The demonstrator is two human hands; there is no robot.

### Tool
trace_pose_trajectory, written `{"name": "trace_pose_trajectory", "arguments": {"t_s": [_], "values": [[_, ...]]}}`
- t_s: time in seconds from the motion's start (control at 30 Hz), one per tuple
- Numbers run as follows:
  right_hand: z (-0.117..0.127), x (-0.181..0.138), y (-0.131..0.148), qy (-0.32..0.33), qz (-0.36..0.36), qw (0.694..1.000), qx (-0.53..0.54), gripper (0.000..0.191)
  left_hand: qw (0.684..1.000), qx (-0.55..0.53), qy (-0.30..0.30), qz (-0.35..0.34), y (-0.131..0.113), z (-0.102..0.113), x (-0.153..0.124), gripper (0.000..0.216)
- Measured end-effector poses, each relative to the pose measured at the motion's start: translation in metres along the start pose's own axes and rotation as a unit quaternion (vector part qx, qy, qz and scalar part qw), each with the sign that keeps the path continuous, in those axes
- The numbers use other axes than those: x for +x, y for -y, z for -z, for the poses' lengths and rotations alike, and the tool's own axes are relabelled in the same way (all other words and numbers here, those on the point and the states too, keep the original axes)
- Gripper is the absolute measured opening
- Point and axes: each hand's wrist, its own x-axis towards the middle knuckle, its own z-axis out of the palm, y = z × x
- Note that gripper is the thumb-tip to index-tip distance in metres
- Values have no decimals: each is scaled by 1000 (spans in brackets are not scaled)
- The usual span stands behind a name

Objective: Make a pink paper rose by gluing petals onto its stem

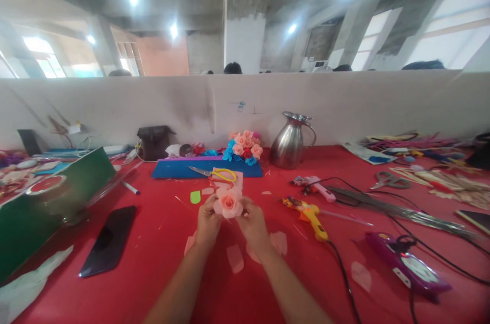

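Note:
A pink paper rose (228, 202) with spread outer petals is held up over the red table in both hands. My left hand (209, 217) pinches its left side, and my right hand (250, 217) grips the right side; the rose's underside is hidden. Loose pink petals lie below and around my wrists, one petal (235, 258) between the forearms. Just beyond the rose rest yellow-handled scissors (219, 174) on a pink paper piece (238, 180). A small green piece (195, 197) lies to their left.
Yellow glue gun (312, 218), pink glue gun (316, 186) and purple power strip (409, 265) with cords sit right. A steel jug (290, 143) stands behind, beside a flower bunch (245, 146). Left are a black phone (108, 240) and a green board (72, 201).

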Motion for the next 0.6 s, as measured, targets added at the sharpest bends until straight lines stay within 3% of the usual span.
{"name": "trace_pose_trajectory", "arguments": {"t_s": [0.23, 0.37, 0.6], "values": [[1, -1, 2, -49, 37, 998, -5, 13, 999, -23, -17, 46, 4, 0, 1, 30], [2, -1, 1, -90, -12, 996, -25, 13, 996, -20, 25, 78, 2, 0, 4, 26], [1, 0, 6, -62, -84, 994, 44, 18, 995, 31, 37, 87, 3, 1, 5, 13]]}}
